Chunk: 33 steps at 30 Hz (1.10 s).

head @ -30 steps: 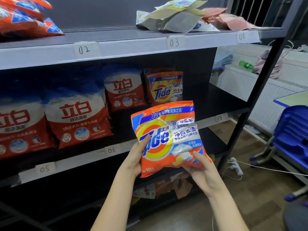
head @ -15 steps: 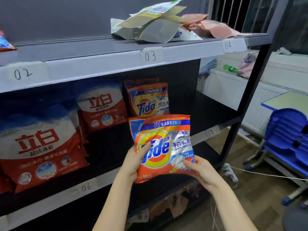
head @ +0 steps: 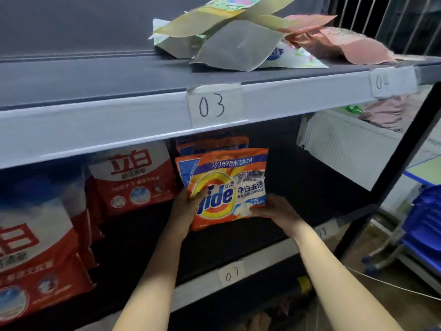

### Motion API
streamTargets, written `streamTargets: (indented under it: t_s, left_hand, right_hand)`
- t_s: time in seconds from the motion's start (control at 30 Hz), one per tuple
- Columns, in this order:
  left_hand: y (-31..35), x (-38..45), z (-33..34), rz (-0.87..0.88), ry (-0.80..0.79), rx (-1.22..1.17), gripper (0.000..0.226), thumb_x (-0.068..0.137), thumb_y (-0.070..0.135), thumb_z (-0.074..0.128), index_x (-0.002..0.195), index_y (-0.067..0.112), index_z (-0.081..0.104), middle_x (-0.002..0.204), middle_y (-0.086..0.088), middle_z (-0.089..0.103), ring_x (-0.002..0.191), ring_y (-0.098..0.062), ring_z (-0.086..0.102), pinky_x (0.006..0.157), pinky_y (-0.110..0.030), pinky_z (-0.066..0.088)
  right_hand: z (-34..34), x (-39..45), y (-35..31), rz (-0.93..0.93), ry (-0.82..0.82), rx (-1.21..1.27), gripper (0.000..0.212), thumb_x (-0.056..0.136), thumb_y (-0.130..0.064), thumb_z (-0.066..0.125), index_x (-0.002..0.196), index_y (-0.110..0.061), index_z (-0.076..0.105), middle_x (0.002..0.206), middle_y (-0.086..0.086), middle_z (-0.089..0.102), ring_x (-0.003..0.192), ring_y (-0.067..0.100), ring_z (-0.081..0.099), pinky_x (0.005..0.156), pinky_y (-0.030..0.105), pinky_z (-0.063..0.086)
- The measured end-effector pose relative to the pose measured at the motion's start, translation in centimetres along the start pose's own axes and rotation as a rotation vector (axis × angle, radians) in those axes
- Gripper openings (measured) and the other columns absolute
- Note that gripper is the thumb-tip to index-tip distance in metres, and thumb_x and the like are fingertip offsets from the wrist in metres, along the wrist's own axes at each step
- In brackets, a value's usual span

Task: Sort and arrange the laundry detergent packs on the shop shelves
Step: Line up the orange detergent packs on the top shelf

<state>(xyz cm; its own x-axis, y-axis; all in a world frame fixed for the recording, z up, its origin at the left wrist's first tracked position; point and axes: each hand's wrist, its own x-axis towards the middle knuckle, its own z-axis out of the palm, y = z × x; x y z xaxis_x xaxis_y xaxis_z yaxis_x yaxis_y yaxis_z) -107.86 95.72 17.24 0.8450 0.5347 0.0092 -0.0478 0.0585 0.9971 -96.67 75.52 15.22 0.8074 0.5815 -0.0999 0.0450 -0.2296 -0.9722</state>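
Note:
An orange Tide detergent pack stands upright over the dark middle shelf, above the label 07. My left hand grips its left edge, thumb on the front. Its lower right corner is held by my right hand. Right behind it another orange Tide pack stands, mostly hidden. Red and white detergent packs stand to the left: one near the Tide packs, a larger one at the near left.
The grey upper shelf, labelled 03 and 04, carries a loose heap of pale green and pink pouches. A black upright post bounds the shelf on the right. Blue stacked chairs and a white radiator lie beyond.
Both hands have carried the Tide pack up and inward onto the middle shelf, in front of the other Tide pack. The camera has come closer and shifted right.

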Motion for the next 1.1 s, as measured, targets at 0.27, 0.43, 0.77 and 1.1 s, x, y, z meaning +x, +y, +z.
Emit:
streamTargets:
  t_s: [0.27, 0.43, 0.77, 1.1]
  left_hand:
    - [-1.9, 3.2, 1.5, 0.02, 0.161, 0.013, 0.018, 0.091, 0.022, 0.062, 0.1, 0.035, 0.054, 0.092, 0.014, 0.065, 0.075, 0.002, 0.065, 0.057, -0.014, 0.051]
    - [-2.4, 3.9, 2.3, 0.051, 0.236, 0.035, 0.018, 0.091, 0.022, 0.062, 0.102, 0.033, 0.053, 0.095, 0.011, 0.065, 0.08, -0.002, 0.065, 0.061, -0.015, 0.052]
    - [-4.5, 2.1, 3.8, 0.075, 0.497, 0.275, 0.024, 0.092, 0.033, 0.058, 0.114, 0.026, 0.054, 0.108, 0.008, 0.06, 0.096, -0.008, 0.06, 0.07, -0.015, 0.045]
    - [-6.4, -6.2, 1.4, 0.0, 0.416, 1.22, 0.037, 0.099, 0.036, 0.043, 0.132, 0.02, 0.049, 0.135, -0.002, 0.048, 0.126, -0.021, 0.039, 0.102, -0.027, 0.03]
  right_hand:
    - [-0.6, 6.8, 1.5, 0.023, -0.039, -0.189, 0.041, 0.077, -0.012, 0.074, 0.116, -0.009, 0.062, 0.113, 0.004, 0.067, 0.096, 0.011, 0.062, 0.069, 0.009, 0.044]
    - [-1.2, 8.3, 1.6, -0.025, -0.054, -0.327, 0.041, 0.078, -0.02, 0.075, 0.116, -0.011, 0.062, 0.115, 0.004, 0.067, 0.098, 0.011, 0.062, 0.068, 0.008, 0.04]
    - [-0.8, 6.3, 2.8, -0.121, 0.074, -0.419, 0.039, 0.086, -0.032, 0.065, 0.12, -0.014, 0.059, 0.119, 0.0, 0.064, 0.107, 0.013, 0.06, 0.063, 0.005, 0.035]
    - [1.8, 2.1, 5.0, -0.212, 0.178, -0.43, 0.048, 0.092, -0.014, 0.057, 0.138, -0.009, 0.044, 0.142, 0.012, 0.043, 0.133, 0.026, 0.034, 0.105, 0.033, 0.032]
